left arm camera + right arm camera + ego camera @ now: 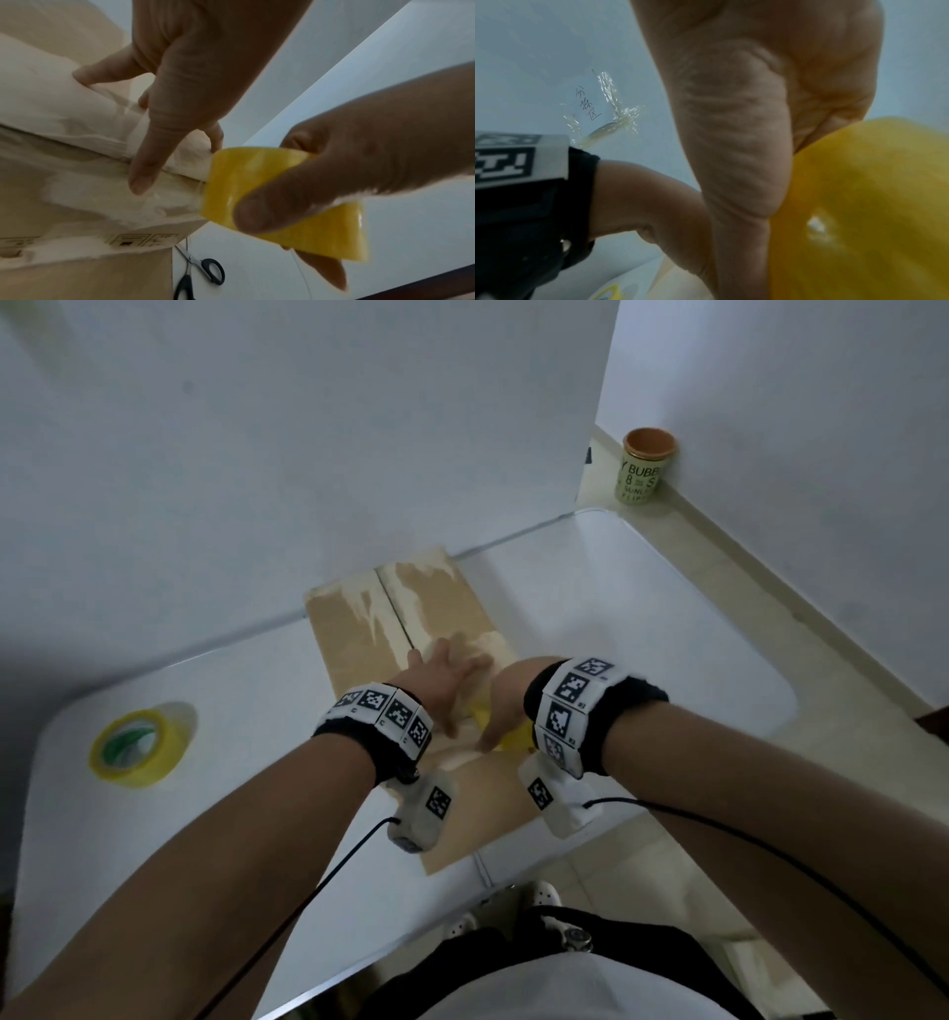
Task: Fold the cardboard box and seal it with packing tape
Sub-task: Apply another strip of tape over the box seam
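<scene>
Brown cardboard box [411, 629], flaps folded shut, sits mid white surface [642, 618] against the wall. Left hand [441, 680] lies flat, fingers spread, pressing the flaps down at the centre seam, likely so they stay closed. Right hand [506, 711] pinches a yellow packing-tape strip [280, 205] just beside the seam's near end, ready to stick. Yellow tape roll [136, 744] lies well apart, left. Black-handled scissors [203, 272] beside the box. White walls; printed cup [644, 464] on the floor by the corner.

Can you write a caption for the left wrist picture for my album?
Left hand presses on the cardboard box while right hand pinches yellow tape.
</scene>
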Demonstrator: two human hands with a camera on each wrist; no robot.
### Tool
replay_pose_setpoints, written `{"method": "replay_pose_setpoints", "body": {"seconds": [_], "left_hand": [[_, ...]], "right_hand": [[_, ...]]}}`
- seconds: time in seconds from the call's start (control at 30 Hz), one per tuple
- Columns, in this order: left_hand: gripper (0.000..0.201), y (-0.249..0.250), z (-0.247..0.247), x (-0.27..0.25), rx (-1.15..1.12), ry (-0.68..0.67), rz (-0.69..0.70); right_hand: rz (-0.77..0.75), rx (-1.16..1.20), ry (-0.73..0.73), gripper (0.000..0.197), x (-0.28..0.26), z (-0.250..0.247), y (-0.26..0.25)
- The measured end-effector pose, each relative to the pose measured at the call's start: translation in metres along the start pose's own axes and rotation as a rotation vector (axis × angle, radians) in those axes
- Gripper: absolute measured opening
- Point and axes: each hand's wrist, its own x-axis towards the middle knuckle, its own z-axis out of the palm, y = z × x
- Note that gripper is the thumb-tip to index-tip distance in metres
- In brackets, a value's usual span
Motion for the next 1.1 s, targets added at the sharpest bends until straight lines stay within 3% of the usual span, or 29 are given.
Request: {"method": "replay_pose_setpoints", "body": {"seconds": [0.07,0.13,0.2,0.3,0.37,0.4,0.47,0.53,0.6,0.77,0.87,1.1], "left_hand": [[0.117,0.001,0.000,-0.001,0.001,-0.005,-0.011],[0.118,0.002,0.000,-0.003,-0.007,-0.011,-0.017],[0.117,0.003,-0.001,-0.003,-0.031,-0.015,-0.027],[0.117,0.004,-0.002,-0.001,-0.042,-0.030,-0.037],[0.117,0.004,-0.002,-0.001,-0.046,-0.042,-0.044],[0.117,0.004,-0.002,-0.001,-0.043,-0.044,-0.046],[0.118,0.005,-0.002,-0.001,-0.031,-0.035,-0.042],[0.119,0.005,-0.002,0.000,-0.023,-0.017,-0.035],[0.119,0.004,-0.001,0.000,-0.011,-0.009,-0.027],[0.117,0.003,0.002,-0.001,-0.010,0.002,-0.020],[0.117,0.002,0.001,-0.001,-0.018,-0.007,-0.022],[0.118,0.003,0.001,0.002,-0.034,-0.020,-0.030]], "right_hand": [[0.100,0.023,0.058,0.081,0.009,0.006,0.014],[0.191,0.093,0.071,0.065,0.000,0.007,0.038],[0.160,0.175,0.064,0.050,-0.013,0.007,0.058],[0.126,0.136,-0.060,0.049,-0.019,0.006,0.067],[0.065,0.133,-0.142,0.023,-0.013,0.006,0.063],[0.055,0.169,-0.144,0.024,-0.015,0.004,0.064],[0.022,0.197,-0.074,0.030,-0.022,-0.002,0.070],[0.062,0.207,0.108,0.007,-0.014,0.007,0.075],[0.117,0.182,0.164,0.024,0.007,0.007,0.077],[0.144,0.168,0.241,0.020,0.011,0.016,0.072],[0.202,0.184,0.209,0.037,0.033,0.020,0.082],[0.192,0.225,0.321,0.032,0.018,0.028,0.097]]}}
